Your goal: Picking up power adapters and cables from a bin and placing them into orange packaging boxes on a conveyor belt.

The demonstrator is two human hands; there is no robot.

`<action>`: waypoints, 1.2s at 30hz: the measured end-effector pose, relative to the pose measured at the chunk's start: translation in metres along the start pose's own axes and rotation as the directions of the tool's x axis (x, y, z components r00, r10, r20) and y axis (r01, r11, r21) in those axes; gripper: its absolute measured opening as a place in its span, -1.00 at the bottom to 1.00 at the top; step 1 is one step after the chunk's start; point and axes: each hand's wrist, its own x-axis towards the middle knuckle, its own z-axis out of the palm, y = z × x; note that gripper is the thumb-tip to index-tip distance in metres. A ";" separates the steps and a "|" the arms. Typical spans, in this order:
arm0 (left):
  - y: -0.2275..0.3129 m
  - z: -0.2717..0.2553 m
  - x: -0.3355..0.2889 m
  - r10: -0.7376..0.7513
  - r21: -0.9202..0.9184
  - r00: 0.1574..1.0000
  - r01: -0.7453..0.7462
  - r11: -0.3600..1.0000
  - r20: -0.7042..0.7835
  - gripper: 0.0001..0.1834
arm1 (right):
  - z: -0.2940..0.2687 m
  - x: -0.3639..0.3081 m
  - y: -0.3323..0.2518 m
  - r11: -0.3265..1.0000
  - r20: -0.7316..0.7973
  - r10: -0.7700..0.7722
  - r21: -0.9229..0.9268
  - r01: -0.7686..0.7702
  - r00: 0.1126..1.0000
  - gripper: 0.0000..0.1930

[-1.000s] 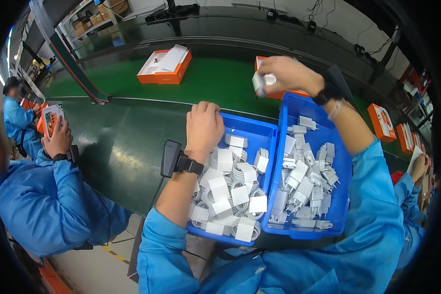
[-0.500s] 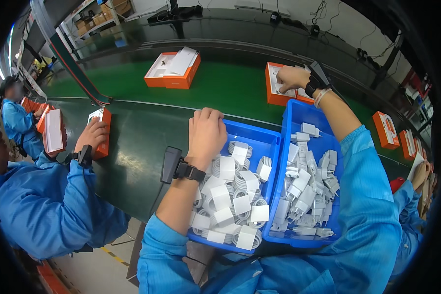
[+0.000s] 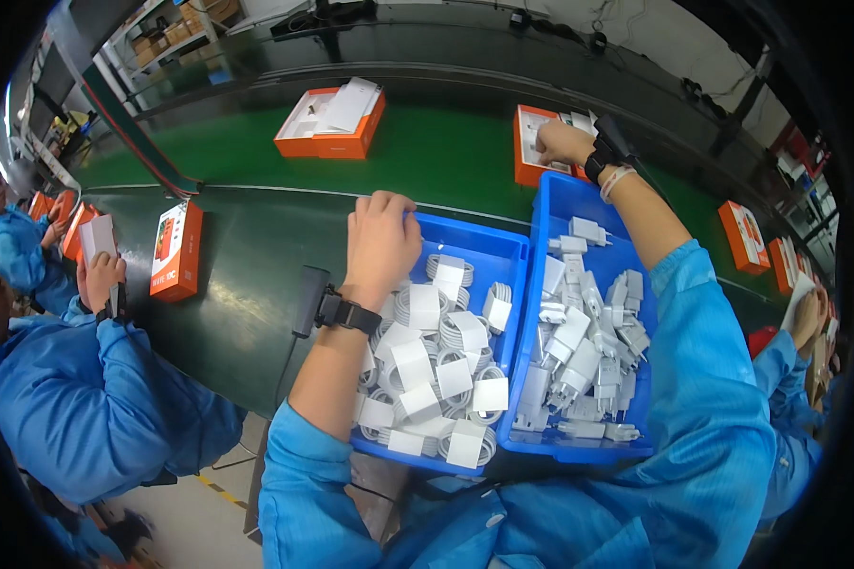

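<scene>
My left hand [image 3: 382,239] is closed over the far left corner of a blue bin [image 3: 514,275], its fingertips partly hidden. That bin holds several coiled white cables [image 3: 416,365], each with a white paper wrap. Farther off to the right, my right hand [image 3: 564,142] reaches into an open orange box [image 3: 529,173] with a white inside. Its fingers are bent and closed down in the box, hiding whatever is between them. Under my right forearm stands a second blue bin [image 3: 550,204], filled with white plug chargers [image 3: 579,356].
Another open orange box [image 3: 342,144] stands on the green belt [image 3: 436,142]. At left, an orange box [image 3: 176,251] stands on the dark table [image 3: 266,266] beside a co-worker [image 3: 104,398]. More orange boxes [image 3: 745,237] are at right, near another person's hand [image 3: 808,318].
The co-worker's hand at left has let go of the orange box and moved to the white piece in their other hand. My hands keep nearly the same places; the whole view has shifted slightly.
</scene>
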 end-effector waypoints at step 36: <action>-0.003 0.001 0.006 0.078 -0.013 0.995 -0.078 0.997 0.065 -0.84 | 0.022 -0.221 -0.126 0.753 -0.346 -0.094 0.589 0.294 0.934 -0.36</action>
